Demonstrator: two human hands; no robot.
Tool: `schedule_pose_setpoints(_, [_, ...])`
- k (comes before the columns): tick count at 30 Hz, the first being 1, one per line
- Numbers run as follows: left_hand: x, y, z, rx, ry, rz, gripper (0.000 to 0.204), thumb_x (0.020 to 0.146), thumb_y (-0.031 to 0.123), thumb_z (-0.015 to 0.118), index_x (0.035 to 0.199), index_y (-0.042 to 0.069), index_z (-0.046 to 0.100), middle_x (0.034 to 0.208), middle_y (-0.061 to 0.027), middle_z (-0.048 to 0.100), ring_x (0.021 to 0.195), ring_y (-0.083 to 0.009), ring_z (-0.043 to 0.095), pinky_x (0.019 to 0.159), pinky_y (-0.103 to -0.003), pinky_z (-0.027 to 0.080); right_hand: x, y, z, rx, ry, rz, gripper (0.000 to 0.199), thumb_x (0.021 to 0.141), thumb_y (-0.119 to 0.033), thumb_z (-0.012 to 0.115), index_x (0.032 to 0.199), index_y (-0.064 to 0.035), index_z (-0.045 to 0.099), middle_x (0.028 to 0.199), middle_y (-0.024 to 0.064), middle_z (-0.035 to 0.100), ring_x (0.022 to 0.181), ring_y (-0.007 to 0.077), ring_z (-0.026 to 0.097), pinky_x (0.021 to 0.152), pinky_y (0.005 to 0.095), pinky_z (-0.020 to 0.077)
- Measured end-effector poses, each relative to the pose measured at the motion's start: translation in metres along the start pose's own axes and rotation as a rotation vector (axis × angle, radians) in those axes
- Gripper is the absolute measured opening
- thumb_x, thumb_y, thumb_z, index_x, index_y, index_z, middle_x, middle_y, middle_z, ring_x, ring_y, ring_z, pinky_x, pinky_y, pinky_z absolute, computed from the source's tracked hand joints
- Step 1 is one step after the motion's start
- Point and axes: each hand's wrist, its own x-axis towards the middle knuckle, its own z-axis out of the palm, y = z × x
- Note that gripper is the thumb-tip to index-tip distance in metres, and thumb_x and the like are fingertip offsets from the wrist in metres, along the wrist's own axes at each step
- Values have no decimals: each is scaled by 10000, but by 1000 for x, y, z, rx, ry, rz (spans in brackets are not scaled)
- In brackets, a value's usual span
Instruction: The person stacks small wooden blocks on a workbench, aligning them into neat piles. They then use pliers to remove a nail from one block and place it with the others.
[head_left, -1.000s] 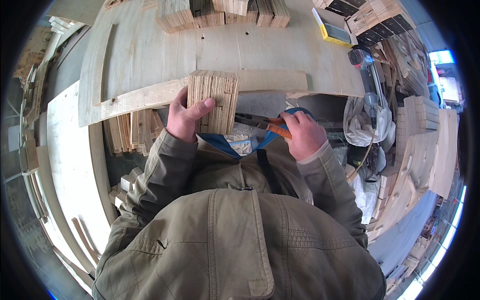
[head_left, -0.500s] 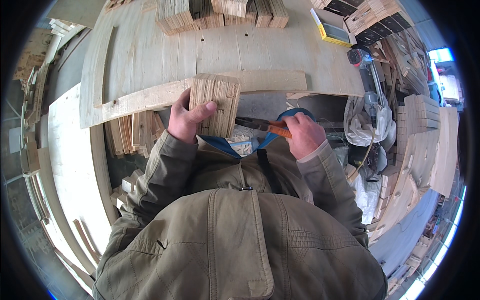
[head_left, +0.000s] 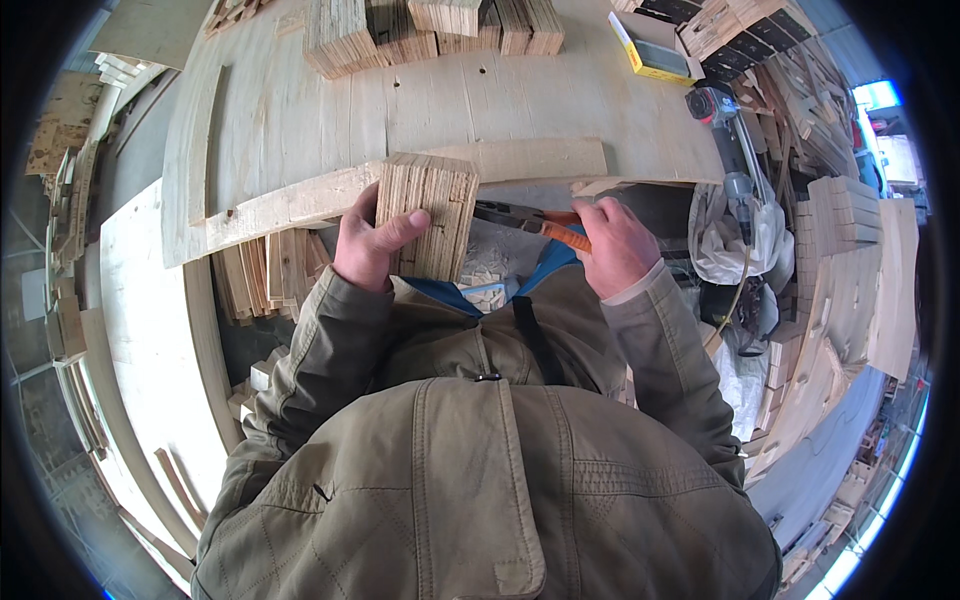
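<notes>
My left hand (head_left: 372,243) is closed round a layered plywood block (head_left: 437,212), thumb across its near face. The block stands tilted at the front edge of the workbench, before my body. In my right hand (head_left: 618,246) are pliers (head_left: 562,233) with orange handles and a dark metal head. Their head points left and meets the block's right side; the jaw tips are hard to make out there. The two handles stand apart, with my fingers on them.
Several plywood blocks (head_left: 345,35) stand at the back of the workbench (head_left: 300,120). A yellow-edged box (head_left: 655,50) lies at the back right. A power tool (head_left: 728,140) hangs off the right edge above a white plastic bag (head_left: 715,245). Wood strips (head_left: 262,270) are stacked below left.
The pliers' handles have spread apart, and the right hand has shifted slightly right. The left hand keeps its hold on the block, which has barely moved.
</notes>
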Motion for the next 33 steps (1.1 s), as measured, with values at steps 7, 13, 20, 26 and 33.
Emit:
schedule_pose_setpoints(7, [-1,-2,0,8,-25,-15,872,833,289,949,1484,-131,548,1300,-184,731,1172,-253,717,1069,-386,551,-4,1,3,22,5,1,546,865,-100,855,1366,-75,637,1210,158,652,1181,379,674,970,501,584])
schedule_pose_setpoints(13, [-3,-2,1,21,-24,-20,881,834,291,949,1491,-130,542,1300,-183,731,1179,-253,714,1074,-385,549,-6,3,5,17,21,-4,534,851,-92,857,1343,-82,650,1182,152,660,1159,378,680,959,498,587])
schedule_pose_setpoints(20, [-3,-7,-1,33,-22,-15,931,820,318,968,1506,-132,528,1328,-190,717,1202,-253,702,1085,-388,544,-8,4,7,35,28,-18,537,843,-86,860,1340,-83,657,1180,149,666,1149,374,687,954,491,588])
schedule_pose_setpoints(26, [-1,-9,-3,66,-30,-16,972,813,330,974,1529,-133,507,1341,-196,710,1212,-263,700,1096,-391,539,-9,3,7,55,33,-15,520,849,-82,855,1336,-76,674,1170,139,673,1141,371,692,942,493,590])
schedule_pose_setpoints(33, [-2,-10,-3,64,-29,-28,966,820,296,972,1539,-137,494,1356,-205,703,1238,-271,691,1110,-399,537,-8,6,10,39,28,-26,470,843,-106,863,1281,-69,697,1105,161,689,1065,387,714,891,511,588])
